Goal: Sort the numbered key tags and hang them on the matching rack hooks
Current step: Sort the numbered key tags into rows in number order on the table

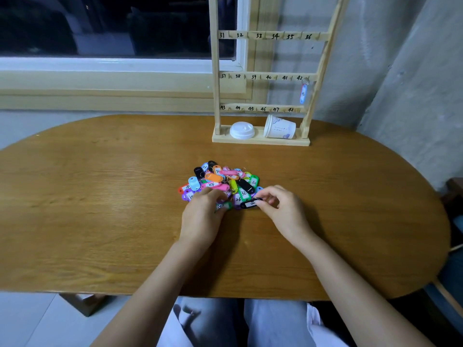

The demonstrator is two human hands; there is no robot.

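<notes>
A heap of several coloured key tags [220, 182] lies at the middle of the wooden table [100, 196]. My right hand [283, 209] pinches a black tag [249, 204] at the heap's near right edge. At the heap's near left edge, my left hand [203, 216] rests with curled fingers over a green tag [224, 206]. Behind the heap stands a wooden rack [263, 76] with hooks numbered 31 to 48. A blue-edged tag [303, 93] hangs from hook 42.
On the rack's base [260, 141] lie a white cup lid [242, 130] and a paper cup [280, 127] tipped on its side. A window sill runs behind the table at the left; a grey wall stands to the right.
</notes>
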